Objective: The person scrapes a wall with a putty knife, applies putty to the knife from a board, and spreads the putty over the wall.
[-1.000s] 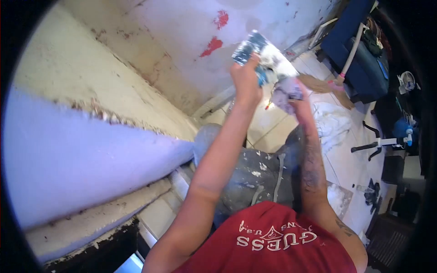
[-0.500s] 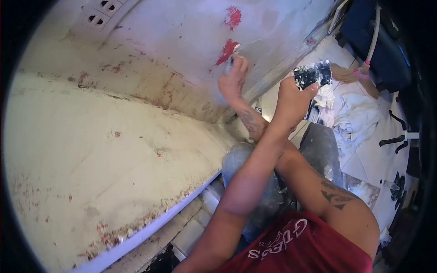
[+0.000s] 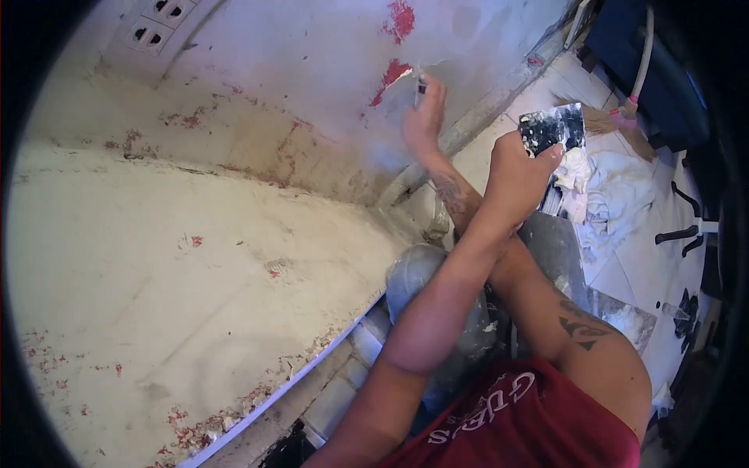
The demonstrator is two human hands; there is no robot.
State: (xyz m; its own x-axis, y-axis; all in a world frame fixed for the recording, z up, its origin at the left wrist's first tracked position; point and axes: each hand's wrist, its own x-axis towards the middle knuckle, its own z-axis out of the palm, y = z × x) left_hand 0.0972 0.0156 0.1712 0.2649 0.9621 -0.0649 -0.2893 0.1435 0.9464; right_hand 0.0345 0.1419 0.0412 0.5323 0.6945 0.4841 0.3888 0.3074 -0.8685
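My forearms cross, the left one above the right. My left hand [image 3: 519, 173] grips a black plate [image 3: 552, 129] by its edge, thumb on top, with white paste [image 3: 576, 168] heaped on it. Against the wall [image 3: 312, 47], my right hand [image 3: 425, 121] is closed around a small scraper [image 3: 421, 91], mostly hidden by the fingers. A red patch [image 3: 393, 74] with a white smear at its edge lies just left of the scraper, and another red patch [image 3: 401, 22] is higher up.
A cream ledge [image 3: 187, 281] with chipped edges fills the left side. Wall sockets [image 3: 148, 37] are at the top left. A broom [image 3: 597, 121], a crumpled white cloth [image 3: 620, 199] and a black-legged stand [image 3: 677, 234] are on the right. My knees are below my arms.
My right hand has moved right along the wall, away from the red patch. My left hand and the plate appear slightly farther right. The view has shifted a little.
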